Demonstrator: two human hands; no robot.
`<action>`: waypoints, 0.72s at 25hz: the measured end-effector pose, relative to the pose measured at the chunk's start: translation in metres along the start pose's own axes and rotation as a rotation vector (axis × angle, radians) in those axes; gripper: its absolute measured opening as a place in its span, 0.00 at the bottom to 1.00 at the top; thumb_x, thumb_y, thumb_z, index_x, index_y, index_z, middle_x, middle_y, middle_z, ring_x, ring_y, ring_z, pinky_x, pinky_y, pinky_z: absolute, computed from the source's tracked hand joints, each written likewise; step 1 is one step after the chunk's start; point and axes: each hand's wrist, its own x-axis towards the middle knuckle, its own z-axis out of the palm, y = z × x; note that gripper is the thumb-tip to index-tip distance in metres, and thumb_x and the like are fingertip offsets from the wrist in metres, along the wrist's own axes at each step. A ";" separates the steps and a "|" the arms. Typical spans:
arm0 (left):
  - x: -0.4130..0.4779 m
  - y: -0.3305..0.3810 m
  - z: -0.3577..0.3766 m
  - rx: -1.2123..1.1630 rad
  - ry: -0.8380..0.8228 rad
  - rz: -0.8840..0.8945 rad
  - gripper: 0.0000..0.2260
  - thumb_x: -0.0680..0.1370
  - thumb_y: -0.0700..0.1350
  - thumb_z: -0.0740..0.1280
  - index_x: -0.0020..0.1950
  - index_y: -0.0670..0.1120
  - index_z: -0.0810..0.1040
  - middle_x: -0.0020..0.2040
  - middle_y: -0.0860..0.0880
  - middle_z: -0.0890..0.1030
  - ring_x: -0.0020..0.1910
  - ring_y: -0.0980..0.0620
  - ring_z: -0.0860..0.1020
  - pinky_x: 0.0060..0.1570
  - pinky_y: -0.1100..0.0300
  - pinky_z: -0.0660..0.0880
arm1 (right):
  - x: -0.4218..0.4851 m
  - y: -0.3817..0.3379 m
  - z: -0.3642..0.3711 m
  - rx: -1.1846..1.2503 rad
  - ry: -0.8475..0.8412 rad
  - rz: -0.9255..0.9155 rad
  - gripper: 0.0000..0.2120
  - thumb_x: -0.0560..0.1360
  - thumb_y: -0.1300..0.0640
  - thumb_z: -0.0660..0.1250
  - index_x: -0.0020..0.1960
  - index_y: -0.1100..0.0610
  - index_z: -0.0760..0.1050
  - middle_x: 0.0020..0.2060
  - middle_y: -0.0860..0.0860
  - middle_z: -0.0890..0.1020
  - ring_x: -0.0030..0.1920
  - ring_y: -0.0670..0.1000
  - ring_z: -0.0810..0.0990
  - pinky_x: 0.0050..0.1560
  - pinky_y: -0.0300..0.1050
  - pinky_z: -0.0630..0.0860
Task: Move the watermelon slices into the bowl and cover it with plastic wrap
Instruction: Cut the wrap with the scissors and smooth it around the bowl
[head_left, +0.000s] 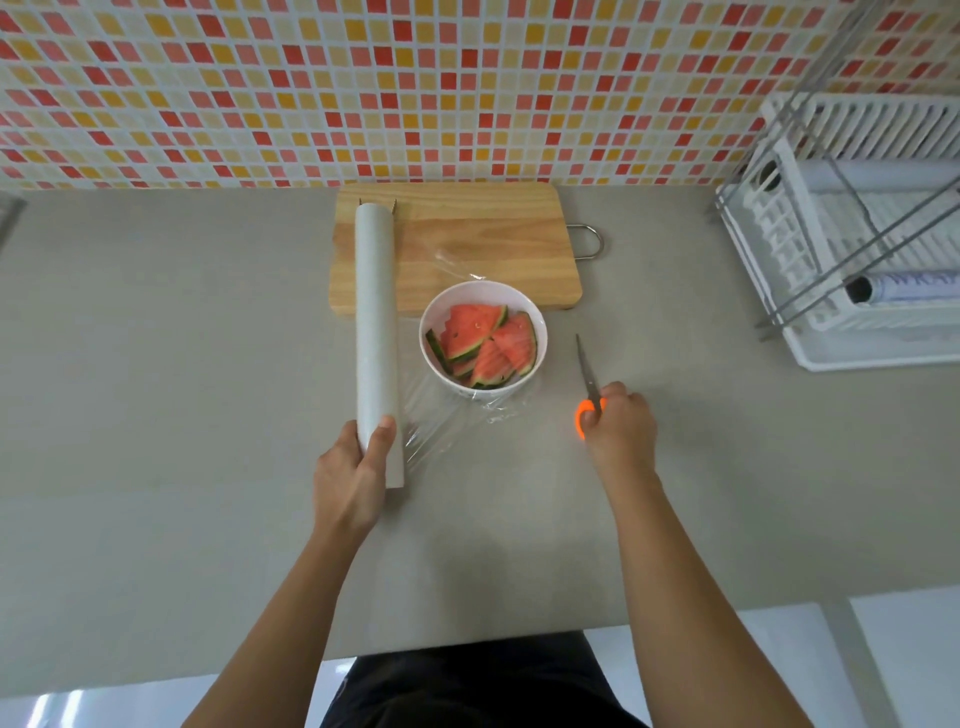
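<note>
Left hand (353, 467) grips the wrap roll (375, 332) at its near end. Right hand (618, 426) is closed on the scissors (589, 384). Film (447, 421) stretches right from the roll over the bowl (483, 340) at centre. Risks: film clings or bunches; a crooked cut leaves the bowl short. Counts: one bowl, about four or five slices (488, 338), one board (467, 244), one pair of scissors.

I'm in a home kitchen: mosaic tile backsplash (467, 88) up top, my wooden cutting board (457, 244) mid-frame, white dish rack (852, 234) upper right.
</note>
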 end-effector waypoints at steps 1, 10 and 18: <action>0.000 0.000 0.000 -0.001 -0.001 0.005 0.21 0.72 0.65 0.57 0.34 0.48 0.68 0.30 0.50 0.72 0.31 0.48 0.70 0.32 0.53 0.66 | -0.001 0.001 -0.001 -0.045 -0.015 -0.002 0.13 0.77 0.60 0.58 0.58 0.66 0.70 0.54 0.66 0.75 0.56 0.65 0.73 0.54 0.52 0.67; -0.001 0.004 -0.002 0.021 0.013 0.094 0.18 0.76 0.60 0.57 0.39 0.47 0.71 0.33 0.52 0.72 0.34 0.51 0.71 0.32 0.58 0.66 | -0.058 -0.038 -0.006 0.774 -0.252 -0.270 0.15 0.79 0.60 0.54 0.60 0.44 0.67 0.43 0.44 0.78 0.47 0.47 0.81 0.51 0.47 0.74; -0.001 0.003 0.000 -0.014 0.041 0.067 0.21 0.75 0.62 0.57 0.43 0.44 0.76 0.37 0.48 0.76 0.41 0.45 0.75 0.39 0.54 0.69 | -0.092 -0.072 0.013 1.061 -0.503 -0.342 0.09 0.76 0.58 0.63 0.53 0.46 0.69 0.37 0.46 0.77 0.37 0.38 0.77 0.47 0.32 0.72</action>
